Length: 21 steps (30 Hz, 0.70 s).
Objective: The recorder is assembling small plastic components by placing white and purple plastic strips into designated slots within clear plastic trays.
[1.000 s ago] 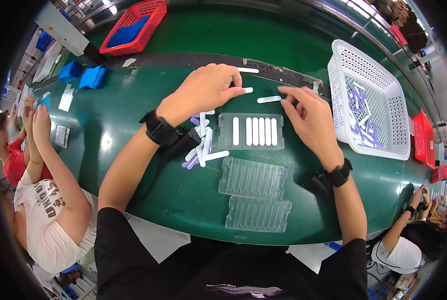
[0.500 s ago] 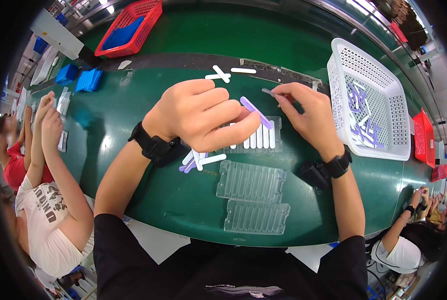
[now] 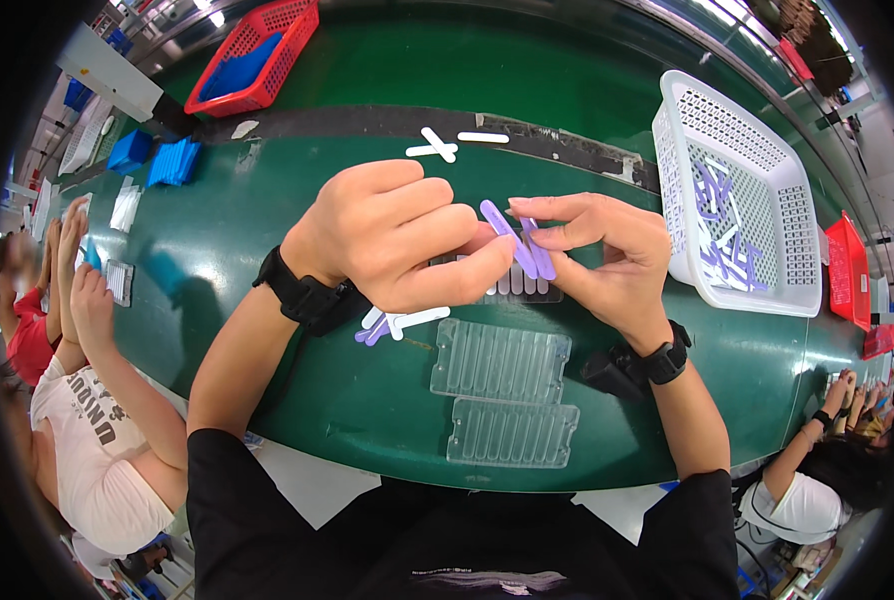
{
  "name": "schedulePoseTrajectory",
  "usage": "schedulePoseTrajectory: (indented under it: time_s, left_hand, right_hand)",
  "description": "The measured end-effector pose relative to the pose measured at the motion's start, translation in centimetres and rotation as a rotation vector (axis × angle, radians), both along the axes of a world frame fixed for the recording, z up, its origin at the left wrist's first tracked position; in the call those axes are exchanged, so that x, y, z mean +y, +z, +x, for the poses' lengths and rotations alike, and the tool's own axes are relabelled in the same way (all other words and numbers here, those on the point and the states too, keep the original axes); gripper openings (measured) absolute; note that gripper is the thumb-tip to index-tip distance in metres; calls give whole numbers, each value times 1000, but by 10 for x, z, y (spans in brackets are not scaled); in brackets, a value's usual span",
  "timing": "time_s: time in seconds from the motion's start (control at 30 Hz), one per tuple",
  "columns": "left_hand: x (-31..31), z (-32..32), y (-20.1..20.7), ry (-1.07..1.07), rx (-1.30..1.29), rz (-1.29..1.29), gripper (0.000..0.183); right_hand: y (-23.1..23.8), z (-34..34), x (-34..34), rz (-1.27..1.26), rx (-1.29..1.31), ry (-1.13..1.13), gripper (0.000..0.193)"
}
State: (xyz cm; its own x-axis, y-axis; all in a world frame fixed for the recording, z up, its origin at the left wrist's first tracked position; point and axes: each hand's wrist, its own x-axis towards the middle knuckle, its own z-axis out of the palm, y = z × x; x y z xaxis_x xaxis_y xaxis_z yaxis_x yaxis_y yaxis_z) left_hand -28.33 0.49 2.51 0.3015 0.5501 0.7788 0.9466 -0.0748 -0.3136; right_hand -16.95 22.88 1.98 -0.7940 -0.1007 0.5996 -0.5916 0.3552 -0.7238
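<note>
In front of my chest, my left hand (image 3: 407,240) is closed in a pinch on a flat, round-ended purple stick (image 3: 505,232). Beside it my right hand (image 3: 612,250) pinches a second purple stick (image 3: 541,255), and the two sticks lie almost side by side, touching or nearly so. Under my hands sits a clear plastic tray (image 3: 557,294) with white sticks in its grooves, largely hidden. Two more clear grooved trays, one upper (image 3: 500,362) and one lower (image 3: 513,433), lie nearer to me. By my left wrist is a small pile of white and purple sticks (image 3: 375,330).
Several white sticks (image 3: 483,137) lie at the table's far side. A white perforated basket (image 3: 807,230) of purple and white sticks stands right, with red bins (image 3: 847,270) beyond. Blue pieces (image 3: 175,163) and a red basket (image 3: 297,50) are left. Co-workers sit on both sides.
My right hand has moved left to my left hand. A second purple stick now shows in its fingers, where a small pale end showed before. My left hand has barely moved.
</note>
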Motion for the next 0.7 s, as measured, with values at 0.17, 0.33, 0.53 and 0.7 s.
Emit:
schedulePoseTrajectory:
  time_s: [0.17,0.33,0.53,0.7]
  left_hand:
    - [-2,-1,1,14,-4,-30,38]
    - [-2,0,3,25,-20,-40,34]
    - [-2,-1,8,28,-34,-84,34]
    - [-4,-9,5,58,-122,-68,35]
  right_hand:
    - [0,0,-1,74,83,-40,14]
    - [5,1,-5,185,192,-63,16]
    - [8,-1,-5,265,302,-114,16]
    - [8,-2,6,354,255,-63,18]
